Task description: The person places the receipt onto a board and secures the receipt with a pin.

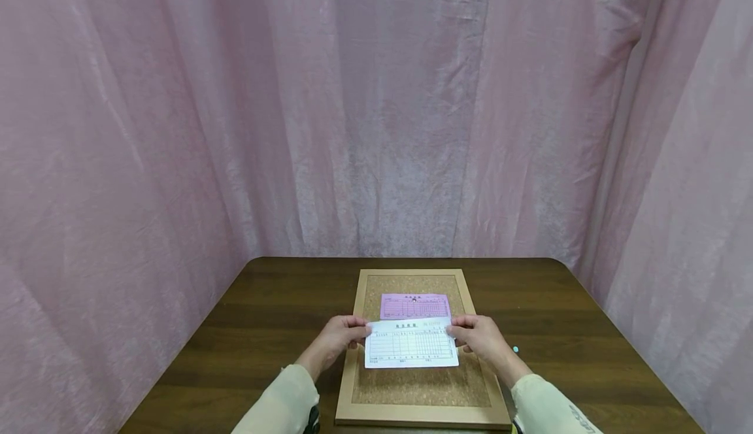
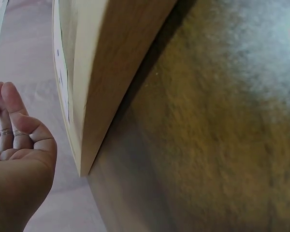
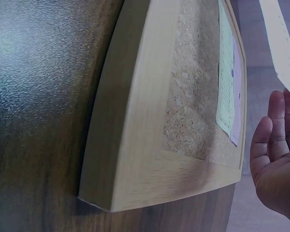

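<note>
Both hands hold a white printed form slip (image 1: 411,346) above the cork board (image 1: 420,388). My left hand (image 1: 336,341) pinches its left edge between thumb and fingers. At the opposite edge, my right hand (image 1: 484,341) pinches it likewise. Behind the white slip, a pink form slip (image 1: 414,306) lies on the cork with a dark pin (image 1: 414,300) near its top. The right wrist view shows a pale green form slip (image 3: 225,77) on the cork, overlapping the pink one; from the head it is hidden. That view also shows a gap between white slip and board.
The board's light wooden frame (image 1: 423,413) lies on a dark brown wooden table (image 1: 265,329). A small light-blue object (image 1: 515,349) sits on the table just right of the board. Pink curtains (image 1: 406,107) hang behind and on both sides.
</note>
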Tool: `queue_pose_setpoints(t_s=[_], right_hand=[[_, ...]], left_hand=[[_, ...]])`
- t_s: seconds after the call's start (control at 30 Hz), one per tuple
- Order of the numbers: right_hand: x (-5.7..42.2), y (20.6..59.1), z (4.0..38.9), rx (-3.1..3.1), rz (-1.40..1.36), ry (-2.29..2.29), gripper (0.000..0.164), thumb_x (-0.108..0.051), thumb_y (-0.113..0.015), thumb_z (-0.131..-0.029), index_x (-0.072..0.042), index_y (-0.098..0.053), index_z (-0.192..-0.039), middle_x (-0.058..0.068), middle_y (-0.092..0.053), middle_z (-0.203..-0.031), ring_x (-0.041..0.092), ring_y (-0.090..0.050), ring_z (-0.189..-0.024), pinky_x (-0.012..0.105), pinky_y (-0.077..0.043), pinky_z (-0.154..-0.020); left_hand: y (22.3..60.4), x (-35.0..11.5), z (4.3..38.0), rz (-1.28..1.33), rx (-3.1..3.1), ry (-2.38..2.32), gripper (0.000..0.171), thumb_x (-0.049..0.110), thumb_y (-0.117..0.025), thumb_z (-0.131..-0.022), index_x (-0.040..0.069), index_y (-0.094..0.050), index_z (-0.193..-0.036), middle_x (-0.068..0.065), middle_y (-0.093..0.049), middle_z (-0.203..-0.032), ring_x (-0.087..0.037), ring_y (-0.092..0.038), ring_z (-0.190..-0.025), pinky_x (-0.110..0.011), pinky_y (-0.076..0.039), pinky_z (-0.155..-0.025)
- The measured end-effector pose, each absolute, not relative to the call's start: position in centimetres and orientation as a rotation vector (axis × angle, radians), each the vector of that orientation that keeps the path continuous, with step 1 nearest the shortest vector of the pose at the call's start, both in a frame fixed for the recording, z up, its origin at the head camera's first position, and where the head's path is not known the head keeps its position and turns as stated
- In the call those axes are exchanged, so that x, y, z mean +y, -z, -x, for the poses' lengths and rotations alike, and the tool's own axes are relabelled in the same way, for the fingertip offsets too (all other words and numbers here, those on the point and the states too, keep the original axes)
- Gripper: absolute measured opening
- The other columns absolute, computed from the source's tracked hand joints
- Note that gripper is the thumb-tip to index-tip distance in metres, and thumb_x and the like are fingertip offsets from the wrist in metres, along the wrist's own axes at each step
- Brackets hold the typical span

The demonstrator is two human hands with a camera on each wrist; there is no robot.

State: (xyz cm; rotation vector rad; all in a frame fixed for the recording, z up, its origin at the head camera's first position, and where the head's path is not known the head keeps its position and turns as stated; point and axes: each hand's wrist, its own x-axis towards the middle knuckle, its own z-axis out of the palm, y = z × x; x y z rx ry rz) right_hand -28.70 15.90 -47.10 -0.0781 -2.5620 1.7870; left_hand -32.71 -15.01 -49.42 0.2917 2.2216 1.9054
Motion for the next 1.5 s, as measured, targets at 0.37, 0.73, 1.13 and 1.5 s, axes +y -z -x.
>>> queue_pose_setpoints(t_s=[0.37, 0.73, 1.13, 1.5], right_hand=[[16.1, 47.7, 28.3, -2.576, 0.102, -1.768, 0.008, -0.004, -0.070, -0.089, 0.001, -0.072, -0.095, 0.005, -0.067, -0.080, 0.023, -0.066, -0.073, 0.037, -0.054, -0.063], [16.2, 48.6, 27.8, -2.587, 0.080, -1.776, 0.006, 0.001, -0.073, -0.085, 0.003, -0.070, -0.091, 0.005, -0.063, -0.074, 0.019, -0.061, -0.067, 0.033, -0.053, -0.061], [16.6, 49.7, 27.0, -2.587, 0.027, -1.845, 0.012, 0.002, -0.073, -0.084, 0.006, -0.068, -0.094, 0.005, -0.062, -0.075, 0.017, -0.060, -0.065, 0.030, -0.053, -0.058], [16.7, 50.1, 26.3, -2.566, -0.013, -1.924, 0.022, 0.006, -0.070, -0.082, 0.013, -0.064, -0.102, 0.007, -0.063, -0.074, 0.017, -0.060, -0.061, 0.030, -0.054, -0.057]], left_hand=[[50.0, -15.1, 32.3, -0.273, 2.232, -1.872, 0.016, 0.007, -0.071, -0.088, -0.003, -0.069, -0.099, 0.001, -0.070, -0.079, -0.015, -0.066, -0.069, -0.029, -0.045, -0.063], [50.1, -15.1, 31.5, -0.266, 2.284, -1.806, 0.017, 0.007, -0.073, -0.084, -0.002, -0.069, -0.098, 0.003, -0.067, -0.076, -0.015, -0.064, -0.069, -0.029, -0.043, -0.060], [50.4, -14.9, 30.7, -0.287, 2.309, -1.733, 0.018, 0.003, -0.074, -0.083, -0.002, -0.070, -0.100, 0.001, -0.068, -0.077, -0.016, -0.066, -0.066, -0.027, -0.041, -0.056], [50.4, -14.7, 30.4, -0.399, 2.256, -1.742, 0.023, -0.003, -0.072, -0.082, -0.007, -0.067, -0.104, -0.001, -0.068, -0.078, -0.012, -0.063, -0.064, -0.023, -0.043, -0.055]])
